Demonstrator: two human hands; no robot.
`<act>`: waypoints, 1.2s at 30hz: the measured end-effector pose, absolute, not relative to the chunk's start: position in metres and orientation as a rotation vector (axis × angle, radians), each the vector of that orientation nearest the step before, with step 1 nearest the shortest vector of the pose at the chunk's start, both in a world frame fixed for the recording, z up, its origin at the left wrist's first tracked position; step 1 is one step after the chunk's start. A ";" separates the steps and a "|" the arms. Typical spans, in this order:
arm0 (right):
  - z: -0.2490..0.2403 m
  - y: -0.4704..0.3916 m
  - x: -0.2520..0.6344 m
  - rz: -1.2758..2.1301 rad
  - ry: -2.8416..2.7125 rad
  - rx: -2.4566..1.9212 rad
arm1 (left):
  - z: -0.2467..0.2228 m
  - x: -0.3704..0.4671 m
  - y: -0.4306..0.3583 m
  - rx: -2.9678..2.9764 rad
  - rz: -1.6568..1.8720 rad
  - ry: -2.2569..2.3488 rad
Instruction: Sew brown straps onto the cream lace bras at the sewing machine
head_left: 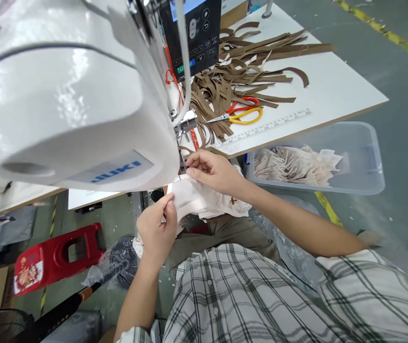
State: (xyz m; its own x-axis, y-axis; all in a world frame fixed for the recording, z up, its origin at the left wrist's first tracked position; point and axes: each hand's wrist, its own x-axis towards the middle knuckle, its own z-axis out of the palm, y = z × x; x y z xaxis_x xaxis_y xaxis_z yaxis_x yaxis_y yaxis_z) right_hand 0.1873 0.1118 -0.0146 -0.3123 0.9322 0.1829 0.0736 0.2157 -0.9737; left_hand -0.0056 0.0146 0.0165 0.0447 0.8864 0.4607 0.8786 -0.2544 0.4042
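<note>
Pale pinkish-white fabric hangs at the front of a white sewing machine, its upper edge close to the needle area. My left hand pinches the fabric's left edge between thumb and fingers. At the upper edge, beside the needle area, my right hand has its thumb and index finger closed on the same fabric. The machine head hides part of the stitching spot. Behind my right hand, brown fabric strips lie heaped on the white table.
Scissors with red and yellow handles lie by a ruler on the table. A clear bin of pale cloth pieces stands right. A red plastic stool and a fan are lower left. A control panel rises behind the machine.
</note>
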 end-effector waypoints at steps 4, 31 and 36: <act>-0.017 0.110 0.185 1.266 -1.567 -0.970 | 0.016 -0.007 0.014 2.222 1.046 1.902; -0.044 -0.002 0.207 0.748 -2.061 -0.481 | 0.003 -0.017 -0.008 2.749 0.658 1.365; -0.046 -0.005 0.211 0.733 -2.167 -0.446 | -0.001 -0.019 -0.014 2.747 0.792 1.358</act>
State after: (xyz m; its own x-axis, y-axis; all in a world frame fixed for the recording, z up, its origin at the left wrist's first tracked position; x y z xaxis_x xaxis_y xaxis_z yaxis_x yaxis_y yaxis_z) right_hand 0.2109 -0.0047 -0.0460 -0.6272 0.5280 0.5725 0.0724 0.7715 -0.6321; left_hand -0.0194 -0.0136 -0.0012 0.5068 0.7387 0.4444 0.7504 -0.6318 0.1945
